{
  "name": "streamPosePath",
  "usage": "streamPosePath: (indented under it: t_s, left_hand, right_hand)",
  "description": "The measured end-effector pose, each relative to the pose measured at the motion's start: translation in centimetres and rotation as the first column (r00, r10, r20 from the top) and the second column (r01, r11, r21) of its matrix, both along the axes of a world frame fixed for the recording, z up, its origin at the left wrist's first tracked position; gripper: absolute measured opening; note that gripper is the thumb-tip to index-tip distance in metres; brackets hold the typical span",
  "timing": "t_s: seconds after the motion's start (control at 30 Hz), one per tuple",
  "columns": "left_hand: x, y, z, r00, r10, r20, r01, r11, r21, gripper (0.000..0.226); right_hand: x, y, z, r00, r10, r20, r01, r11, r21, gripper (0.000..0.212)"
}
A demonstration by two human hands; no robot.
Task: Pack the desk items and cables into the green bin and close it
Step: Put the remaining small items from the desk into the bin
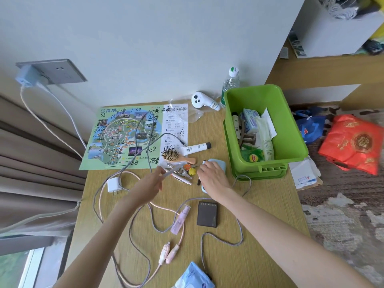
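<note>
1. Task status: packing is judged partly complete. The green bin [291,129] stands open at the right rear of the table [259,235], apparently nested on a second green part, possibly its lid. A tissue pack, a hair claw, a tube, a white packet and a green sachet are already held inside.
2. Left hand [148,183]: fingers are pinched on a grey cable [143,129] near the table centre, which is lifted clear of the map [124,138].
3. Right hand [214,177]: it is laid palm-down over a pale blue item [219,164] beside the keys [182,172]; whether it is gripped cannot be told.
4. Items left out: hairbrush [172,155], white tube [196,148], white charger plug [113,185], pink cable [166,252], pink spray bottle [180,220], dark case [207,214], white controller [204,100].
5. Closing is not yet done.
6. Legible writing: "Lipton" on the green sachet [252,156]; "H013", approximately, on the controller; the dark case lettering is too small to be read with certainty; handwritten figures such as "6" on the map.
</note>
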State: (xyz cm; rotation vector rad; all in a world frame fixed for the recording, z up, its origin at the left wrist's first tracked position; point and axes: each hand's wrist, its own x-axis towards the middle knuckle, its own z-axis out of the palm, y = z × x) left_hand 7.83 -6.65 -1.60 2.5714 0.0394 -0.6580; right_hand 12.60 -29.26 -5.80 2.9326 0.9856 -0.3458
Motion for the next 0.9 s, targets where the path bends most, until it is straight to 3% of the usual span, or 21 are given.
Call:
streamPosePath:
  t_s: [0.2, 0.37, 0.47, 0.67, 0.77, 0.9]
  left_hand:
    - [0.6, 0.5, -0.5, 0.931, 0.365, -0.015, -0.360, 0.910, -0.205, 0.015]
    - [0.9, -1.5, -2.0, 0.743, 0.656, -0.132, -0.663, 0.695, -0.279, 0.013]
    - [1.5, -2.4, -2.8, 0.735, 0.667, -0.119, -0.676, 0.708, -0.207, 0.004]
    - [3.1, -3.8, -4.2, 0.743, 0.653, -0.147, -0.668, 0.738, -0.098, 0.046]
    - [3.5, -4.2, -5.0, 0.761, 0.625, -0.175, -0.640, 0.768, -0.043, 0.051]
    - [4.0, -4.7, -5.5, 0.744, 0.647, -0.169, -0.655, 0.755, 0.005, 0.047]
  right_hand:
    - [0.8, 2.7, 0.5, 0.999, -0.044, -0.006, 0.042, 0.984, -0.175, 0.040]
    - [1.0, 3.8, 0.1, 1.000, -0.010, -0.017, 0.005, 0.961, -0.277, 0.042]
    - [1.3, 3.0, 0.0, 0.996, 0.085, 0.002, -0.082, 0.968, -0.236, 0.041]
    - [1.4, 1.8, -0.2, 0.956, 0.292, 0.013, -0.286, 0.943, -0.171, 0.054]
    - [1.5, 1.2, -0.1, 0.958, 0.287, 0.014, -0.285, 0.955, -0.087, 0.064]
    - [0.9, 0.8, 0.1, 0.978, 0.189, 0.089, -0.199, 0.972, 0.123, 0.051]
